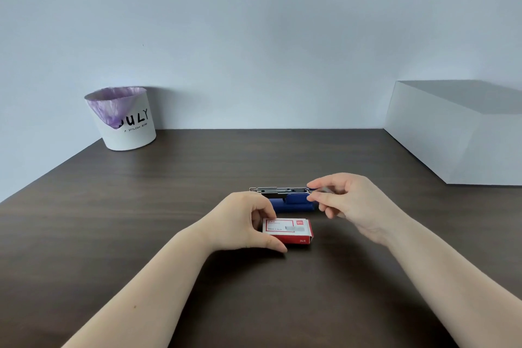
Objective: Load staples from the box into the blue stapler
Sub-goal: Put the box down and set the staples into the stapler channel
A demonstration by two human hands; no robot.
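A blue stapler [291, 205] lies on the dark wooden table [141, 220], its metal staple channel [278, 190] swung open and pointing left. Just in front of it sits a small red and white staple box [288, 230]. My left hand [240, 223] grips the box's left end between thumb and fingers. My right hand [347, 200] hovers at the stapler's right end, pinching a short silvery strip of staples [324, 190] between thumb and forefinger, close to the channel's hinge.
A white paper bin [127, 121] with a purple liner stands at the back left against the wall. A large white box [457, 133] fills the back right corner of the table.
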